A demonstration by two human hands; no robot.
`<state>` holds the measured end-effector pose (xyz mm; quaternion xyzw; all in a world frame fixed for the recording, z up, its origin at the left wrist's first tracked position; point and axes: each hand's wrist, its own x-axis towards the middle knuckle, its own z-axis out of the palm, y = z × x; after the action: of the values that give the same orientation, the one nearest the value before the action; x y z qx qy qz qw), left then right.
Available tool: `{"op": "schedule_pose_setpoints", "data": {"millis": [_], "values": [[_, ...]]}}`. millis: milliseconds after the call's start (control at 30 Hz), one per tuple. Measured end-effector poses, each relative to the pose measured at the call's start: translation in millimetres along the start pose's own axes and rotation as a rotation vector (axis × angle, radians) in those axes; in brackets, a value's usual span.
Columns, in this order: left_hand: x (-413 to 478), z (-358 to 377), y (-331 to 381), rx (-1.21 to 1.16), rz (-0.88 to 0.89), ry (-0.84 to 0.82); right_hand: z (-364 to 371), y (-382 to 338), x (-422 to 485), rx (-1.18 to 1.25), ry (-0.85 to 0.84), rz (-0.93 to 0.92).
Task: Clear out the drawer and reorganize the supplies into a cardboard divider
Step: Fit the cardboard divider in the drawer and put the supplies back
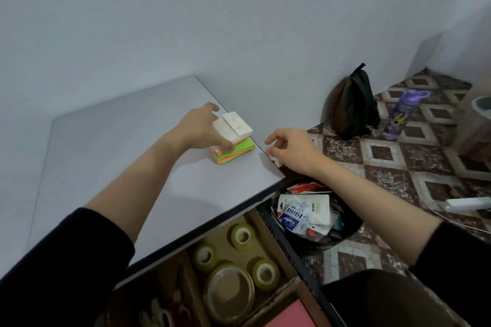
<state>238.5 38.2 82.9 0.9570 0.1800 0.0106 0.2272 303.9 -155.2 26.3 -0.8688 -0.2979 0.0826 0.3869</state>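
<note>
Reaching across the pale grey tabletop point(132, 141), the left hand point(202, 127) grasps a thick white notepad with a scalloped top sheet point(235, 126). Its thumb is at the pad's near corner and its fingers curl round the far side. The pad sits on a stack of neon green, orange and pink sticky notes point(235, 152), close to the table's right edge. The thumb tip may also be touching the green top note, but the angle makes that hard to judge.

The right hand point(292, 148) hovers just beside that same edge, apart from the pile. Its fingers are loosely curled and it holds nothing.

Below the tabletop, the dark-framed drawer point(300, 255) stands open with a brown cardboard divider point(268, 223) fitted inside. One compartment holds three small rolls of clear tape point(242, 236) around a large roll of brown tape point(229, 293). The compartment to its left holds scissors point(164, 310), partly in shadow. A pink sheet point(287, 313) lies in the nearest section.

On the patterned tile floor point(398, 162), a black bin point(350, 223) next to the drawer is full of torn packaging point(305, 212). Against the wall lean a dark backpack point(353, 103) and a purple water bottle point(398, 117).
</note>
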Motion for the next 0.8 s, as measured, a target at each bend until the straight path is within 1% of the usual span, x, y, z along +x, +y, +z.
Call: {"op": "schedule_pose_setpoints", "data": {"millis": [133,233,400,500,633,800], "values": [[-13,-18,-4,-0.048,0.016,0.052,-9,-11,10,-0.102,-0.005,-0.035],[-29,-29,-10,-0.082,0.007,0.08,-16,-28,18,-0.167,-0.106,-0.095],[-62,-37,-27,-0.242,-0.047,0.094,-11,-52,34,-0.353,-0.272,-0.162],[-81,-38,-37,-0.223,-0.076,0.085,-6,-62,46,-0.502,-0.423,-0.158],[-93,-35,-49,-0.265,-0.113,0.097,-1,-73,61,-0.609,-0.533,-0.11],[-93,-26,-53,-0.26,-0.099,0.066,4,-80,68,-0.764,-0.5,-0.174]]}}
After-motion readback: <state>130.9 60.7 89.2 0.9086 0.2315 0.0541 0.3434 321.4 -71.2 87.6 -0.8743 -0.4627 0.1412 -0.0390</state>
